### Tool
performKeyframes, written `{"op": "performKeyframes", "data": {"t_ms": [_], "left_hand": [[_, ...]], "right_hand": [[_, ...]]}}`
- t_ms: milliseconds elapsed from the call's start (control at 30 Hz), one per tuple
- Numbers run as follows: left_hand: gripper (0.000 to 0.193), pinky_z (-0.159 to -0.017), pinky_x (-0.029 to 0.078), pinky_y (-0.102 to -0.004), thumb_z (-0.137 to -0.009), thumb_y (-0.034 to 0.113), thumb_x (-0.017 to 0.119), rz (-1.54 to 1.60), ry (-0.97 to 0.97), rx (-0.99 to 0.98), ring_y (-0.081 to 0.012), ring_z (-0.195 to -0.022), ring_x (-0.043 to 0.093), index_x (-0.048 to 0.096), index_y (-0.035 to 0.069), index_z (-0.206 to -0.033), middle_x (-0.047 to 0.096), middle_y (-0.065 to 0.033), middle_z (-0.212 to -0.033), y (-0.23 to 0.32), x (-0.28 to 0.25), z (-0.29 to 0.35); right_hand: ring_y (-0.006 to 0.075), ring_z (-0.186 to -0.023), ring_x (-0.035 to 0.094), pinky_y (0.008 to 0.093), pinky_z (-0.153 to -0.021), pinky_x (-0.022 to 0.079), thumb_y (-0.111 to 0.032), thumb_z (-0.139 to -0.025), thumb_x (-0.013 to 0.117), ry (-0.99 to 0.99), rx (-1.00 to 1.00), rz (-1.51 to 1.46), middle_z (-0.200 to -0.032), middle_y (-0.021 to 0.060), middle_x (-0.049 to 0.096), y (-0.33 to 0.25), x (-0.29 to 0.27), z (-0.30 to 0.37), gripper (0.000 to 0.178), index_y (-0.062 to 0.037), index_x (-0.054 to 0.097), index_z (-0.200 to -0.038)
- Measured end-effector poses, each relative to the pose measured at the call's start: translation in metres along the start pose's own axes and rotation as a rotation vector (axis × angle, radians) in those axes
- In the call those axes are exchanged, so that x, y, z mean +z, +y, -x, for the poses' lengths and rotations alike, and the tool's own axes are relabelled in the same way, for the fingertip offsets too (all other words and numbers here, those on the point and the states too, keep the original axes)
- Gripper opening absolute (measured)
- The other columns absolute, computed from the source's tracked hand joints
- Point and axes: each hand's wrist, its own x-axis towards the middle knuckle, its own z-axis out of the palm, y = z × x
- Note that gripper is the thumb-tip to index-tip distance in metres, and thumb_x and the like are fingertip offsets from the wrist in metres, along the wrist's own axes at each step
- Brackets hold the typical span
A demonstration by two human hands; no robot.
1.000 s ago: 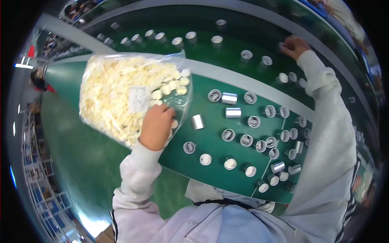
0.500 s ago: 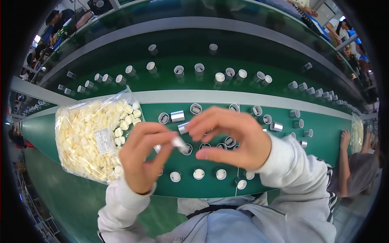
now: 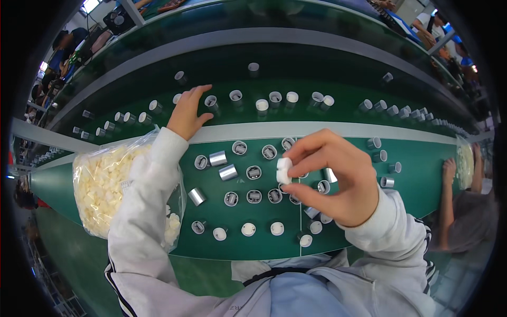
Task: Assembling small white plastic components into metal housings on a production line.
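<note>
Over the dark green belt, my left hand (image 3: 186,115) reaches out with fingers apart and nothing in it. Just right of its fingers stands an open silver metal cup (image 3: 210,102). My right hand (image 3: 338,182) is raised over the green table, pinching a white plastic cap (image 3: 284,170) between thumb and fingertips; it may be more than one piece. Below it, several silver cups with grey parts inside, such as one cup (image 3: 254,196), stand on the table. Along the near edge, several cups wear white caps, like this capped cup (image 3: 248,229).
A clear plastic bag (image 3: 100,185) full of cream-white caps lies at the left, partly behind my left forearm. A light rail (image 3: 253,131) divides table from belt. Several silver cups lie on their sides, including one cylinder (image 3: 196,196). Another person's forearm (image 3: 448,211) rests at the right.
My left hand has moved from above the table up and away to the belt, with its fingers now empty. A white cap is now pinched in my right hand, which was open before.
</note>
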Motion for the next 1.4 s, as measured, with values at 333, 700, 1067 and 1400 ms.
{"op": "performKeyframes", "data": {"t_ms": [333,700,1067,1400], "left_hand": [[0.031,-0.078,0.055,-0.0305,-0.076,-0.002,0.073,0.384,0.094,-0.223,-0.0222,-0.096,0.066,0.06,0.0,-0.105,0.065,-0.0109,-0.102,0.017,0.008,0.003],[0.07,-0.068,0.05,-0.0284,-0.07,-0.007,0.078,0.55,0.147,0.106,-0.0231,-0.1,0.063,0.044,0.003,-0.13,0.062,-0.0168,-0.116,0.242,-0.064,0.073],[0.079,-0.092,0.05,-0.043,-0.068,-0.015,0.075,0.531,0.113,0.238,-0.0359,-0.111,0.06,0.04,0.001,-0.138,0.061,-0.0225,-0.12,0.272,-0.078,0.079],[0.075,-0.09,0.052,-0.0461,-0.069,-0.012,0.077,0.478,0.149,0.261,-0.041,-0.105,0.063,0.041,-0.002,-0.134,0.063,-0.027,-0.115,0.276,-0.078,0.084]], "right_hand": [[0.0228,-0.085,0.066,0.0283,-0.07,0.055,0.008,-0.068,0.077,0.068,-0.045,0.127,-0.101,0.0157,0.063,-0.019,-0.014,0.025,0.026,0.0005,0.067,-0.09],[0.0255,-0.085,0.064,0.0311,-0.071,0.052,0.003,-0.061,0.082,0.102,-0.167,0.225,-0.103,0.0178,0.065,-0.064,-0.035,0.043,0.033,-0.0017,0.071,-0.092],[0.0235,-0.088,0.064,0.0313,-0.072,0.049,0.003,-0.06,0.079,0.096,-0.332,0.309,-0.105,0.0137,0.067,-0.073,-0.04,0.048,0.028,-0.0011,0.073,-0.087],[0.026,-0.09,0.062,0.0322,-0.072,0.048,0.002,-0.063,0.081,0.029,-0.374,0.318,-0.111,0.0161,0.065,-0.071,-0.045,0.051,0.03,-0.0018,0.073,-0.092]]}}
